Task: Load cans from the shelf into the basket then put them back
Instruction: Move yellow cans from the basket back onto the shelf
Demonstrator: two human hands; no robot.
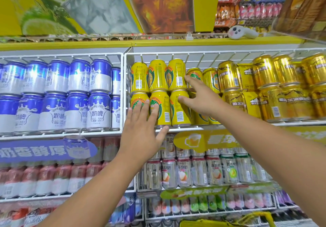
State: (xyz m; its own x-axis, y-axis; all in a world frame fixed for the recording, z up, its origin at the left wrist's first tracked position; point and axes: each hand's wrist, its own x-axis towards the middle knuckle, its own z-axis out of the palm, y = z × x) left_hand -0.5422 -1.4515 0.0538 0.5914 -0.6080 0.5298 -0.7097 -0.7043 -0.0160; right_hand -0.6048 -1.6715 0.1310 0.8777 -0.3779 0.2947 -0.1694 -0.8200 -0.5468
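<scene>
From the head view, the person stands close to a shop shelf [176, 128] and reaches up with both arms into the wire bay of yellow cans [158, 78]. The cans sit two tiers high, packed shoulder to shoulder, so any one of them has to be steadied or worked loose from its neighbours.

The left hand [141, 131] lies flat against the lower tier, fingers straight and spread, fingertips on the fronts of the two left-hand cans and the thumb down at the shelf edge. It grips nothing; I judge it is bracing the row so it does not slide or tip.

The right hand [199, 98] is spread wide, thumb touching the third lower can [180, 110] and the forefinger up against the can above. The other fingers reach behind the front row, where I cannot tell what they touch. No can is enclosed yet.

The basket [227, 220] shows only as a yellow rim and handle low at the bottom edge, well below the hands. Its inside is out of sight, so I cannot tell whether loading or returning is under way.

Blue cans [58, 94] fill the bay to the left, gold cans [275, 89] the right.
</scene>
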